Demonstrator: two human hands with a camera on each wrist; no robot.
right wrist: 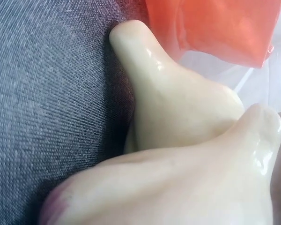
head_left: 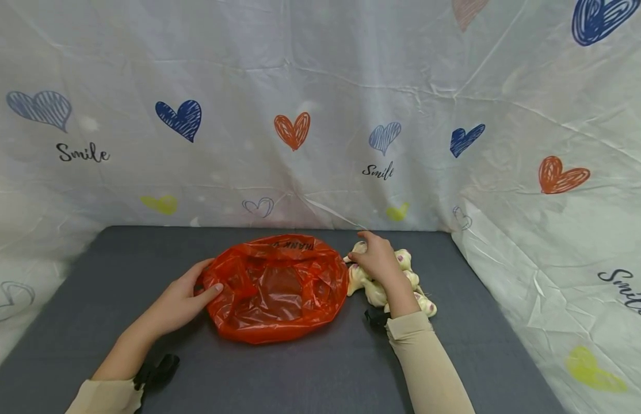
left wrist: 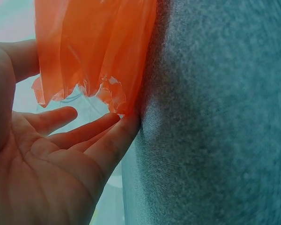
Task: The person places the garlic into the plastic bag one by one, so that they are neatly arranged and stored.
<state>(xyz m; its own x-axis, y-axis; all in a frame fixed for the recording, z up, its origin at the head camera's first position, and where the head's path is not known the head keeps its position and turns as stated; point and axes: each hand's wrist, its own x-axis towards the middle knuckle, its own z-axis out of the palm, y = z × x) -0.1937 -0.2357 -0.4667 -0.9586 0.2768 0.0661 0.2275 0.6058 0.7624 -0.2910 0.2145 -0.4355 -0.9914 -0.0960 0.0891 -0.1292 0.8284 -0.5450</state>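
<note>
A red plastic bag [head_left: 279,330] with dark printing lies spread on the table, its mouth wide and facing up. At its left side, my left hand [head_left: 183,296] rests its thumb over the rim. In the left wrist view the fingers [left wrist: 107,140] are nearly straight and touch the bag's lower edge. Glossy cream garlic bulbs [head_left: 374,293], some with purple marks, lie bunched right of the bag. Over them, my right hand [head_left: 381,259] holds thumb and index finger around a garlic bulb [head_left: 359,248]. Two bulbs [right wrist: 178,187] fill the right wrist view; the right fingertips are hidden there.
A grey cloth-covered table [head_left: 279,379] lies under everything. White sheeting [head_left: 331,75] printed with hearts and words hangs behind the table and along its sides. Each wrist carries a black strap mount, the left one [head_left: 157,371] close to the table.
</note>
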